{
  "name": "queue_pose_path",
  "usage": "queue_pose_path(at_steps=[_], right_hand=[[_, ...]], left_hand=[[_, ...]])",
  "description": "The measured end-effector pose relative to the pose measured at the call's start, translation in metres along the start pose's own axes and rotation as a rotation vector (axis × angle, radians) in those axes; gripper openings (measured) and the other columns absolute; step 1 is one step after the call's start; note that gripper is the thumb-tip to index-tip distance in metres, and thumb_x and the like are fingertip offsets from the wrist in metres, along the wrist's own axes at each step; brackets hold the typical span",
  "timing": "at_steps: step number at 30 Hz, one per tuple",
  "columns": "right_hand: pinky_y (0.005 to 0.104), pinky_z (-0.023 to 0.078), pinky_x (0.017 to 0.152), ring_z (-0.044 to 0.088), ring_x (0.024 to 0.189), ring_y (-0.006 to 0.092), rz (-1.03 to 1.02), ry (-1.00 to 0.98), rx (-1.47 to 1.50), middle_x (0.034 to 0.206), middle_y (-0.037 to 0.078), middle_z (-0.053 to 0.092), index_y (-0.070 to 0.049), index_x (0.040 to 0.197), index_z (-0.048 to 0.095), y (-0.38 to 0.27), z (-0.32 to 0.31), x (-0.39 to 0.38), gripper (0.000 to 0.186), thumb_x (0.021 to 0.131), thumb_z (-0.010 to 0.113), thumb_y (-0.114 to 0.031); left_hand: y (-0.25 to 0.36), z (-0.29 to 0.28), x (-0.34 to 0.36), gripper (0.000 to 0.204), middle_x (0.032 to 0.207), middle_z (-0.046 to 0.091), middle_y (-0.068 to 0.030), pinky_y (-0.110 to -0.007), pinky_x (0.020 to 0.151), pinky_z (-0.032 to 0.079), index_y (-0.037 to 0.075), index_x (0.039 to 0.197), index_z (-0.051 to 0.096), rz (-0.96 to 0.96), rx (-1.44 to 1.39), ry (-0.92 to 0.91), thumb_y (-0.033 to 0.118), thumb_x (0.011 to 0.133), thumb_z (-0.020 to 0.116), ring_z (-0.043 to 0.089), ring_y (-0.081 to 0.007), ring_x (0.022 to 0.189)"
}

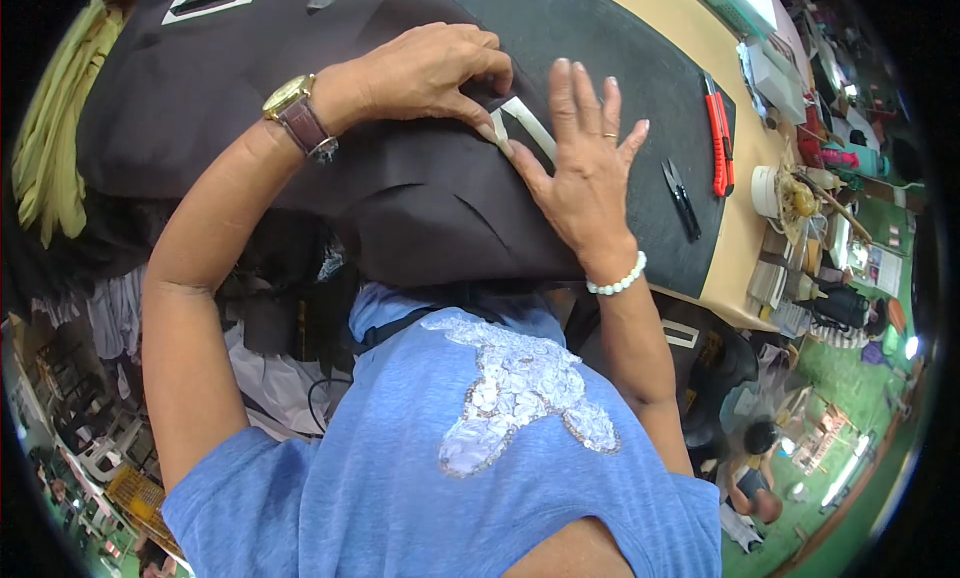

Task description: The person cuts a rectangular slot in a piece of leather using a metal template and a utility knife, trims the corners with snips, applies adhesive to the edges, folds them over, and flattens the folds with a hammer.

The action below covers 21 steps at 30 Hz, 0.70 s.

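- Presently, from my remote post, I find the white strip (pixel 531 125) on the dark cloth (pixel 390 168), between the two hands, near the cloth's right edge; the cloth lies partly over the black mat (pixel 620 48) on the bench (pixel 735 268).
- Left hand (pixel 435 73): fingers curled, thumb lowered to the strip's near-left corner; whether they pinch cloth I cannot tell.
- Right hand (pixel 585 173): fingers spread and extended away from the wearer, thumb stretched toward the strip's inner side.
- Handling, in my judgement: strip light, thin, somewhat stiff; cloth soft, prone to creasing; sound holds are the strip's short end and the cloth flat beside it.
- Orientation: the strip's long axis runs obliquely, upper left to lower right; its short end faces the left hand; its far end sits beside the right hand.
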State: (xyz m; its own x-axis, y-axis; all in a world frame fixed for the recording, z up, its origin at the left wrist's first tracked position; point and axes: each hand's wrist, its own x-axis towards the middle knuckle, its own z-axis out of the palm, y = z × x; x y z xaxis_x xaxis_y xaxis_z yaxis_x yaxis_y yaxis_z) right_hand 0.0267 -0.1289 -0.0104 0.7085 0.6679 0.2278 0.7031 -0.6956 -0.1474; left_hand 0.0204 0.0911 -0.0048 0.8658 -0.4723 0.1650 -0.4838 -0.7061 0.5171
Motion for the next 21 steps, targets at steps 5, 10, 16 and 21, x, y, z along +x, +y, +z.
queue_pose_path(at_steps=[5, 10, 16, 21], right_hand=[[0.0664, 0.015, 0.102, 0.016, 0.135, 0.0429, -0.066, -0.237, 0.153, 0.145, 0.020, 0.025, -0.009, 0.144, 0.019, 0.016, -0.028, 0.014, 0.103, 0.066, 0.071, -0.053], [0.0469, 0.034, 0.100, 0.042, 0.122, 0.0361, -0.088, -0.151, 0.301, 0.130, 0.022, 0.045, -0.002, 0.132, 0.040, 0.026, -0.008, 0.082, 0.077, 0.075, 0.067, -0.045], [0.0373, 0.049, 0.078, 0.064, 0.088, 0.0322, -0.132, -0.312, 0.410, 0.096, 0.021, 0.065, 0.001, 0.110, 0.059, -0.033, 0.010, 0.157, 0.049, 0.077, 0.066, -0.035], [0.0381, 0.046, 0.080, 0.062, 0.090, 0.0323, 0.071, 0.159, 0.706, 0.095, 0.022, 0.065, 0.000, 0.104, 0.062, -0.004, -0.022, 0.224, 0.035, 0.084, 0.055, -0.028]], left_hand=[[0.012, 0.002, -0.016, 0.039, 0.090, 0.056, -0.0096, -0.038, 0.077, 0.043, 0.004, 0.092, 0.058, -0.011, 0.055, 0.166, 0.029, 0.067, 0.074, 0.053, -0.0293, 0.089], [0.085, 0.041, -0.031, 0.012, 0.077, 0.054, -0.0077, -0.036, 0.064, 0.044, 0.006, 0.076, 0.056, -0.079, 0.294, 0.504, 0.010, 0.069, 0.065, 0.055, -0.0244, 0.071], [0.152, 0.097, -0.010, 0.055, 0.102, 0.056, -0.0124, -0.038, 0.079, 0.046, 0.003, 0.101, 0.059, 0.099, 0.077, 0.451, 0.044, 0.066, 0.072, 0.055, -0.0253, 0.098], [0.139, 0.090, -0.018, 0.084, 0.137, 0.038, -0.0186, -0.058, 0.103, 0.021, 0.007, 0.124, 0.051, -0.056, 0.233, 0.403, 0.057, 0.060, 0.071, 0.033, -0.0334, 0.129]])
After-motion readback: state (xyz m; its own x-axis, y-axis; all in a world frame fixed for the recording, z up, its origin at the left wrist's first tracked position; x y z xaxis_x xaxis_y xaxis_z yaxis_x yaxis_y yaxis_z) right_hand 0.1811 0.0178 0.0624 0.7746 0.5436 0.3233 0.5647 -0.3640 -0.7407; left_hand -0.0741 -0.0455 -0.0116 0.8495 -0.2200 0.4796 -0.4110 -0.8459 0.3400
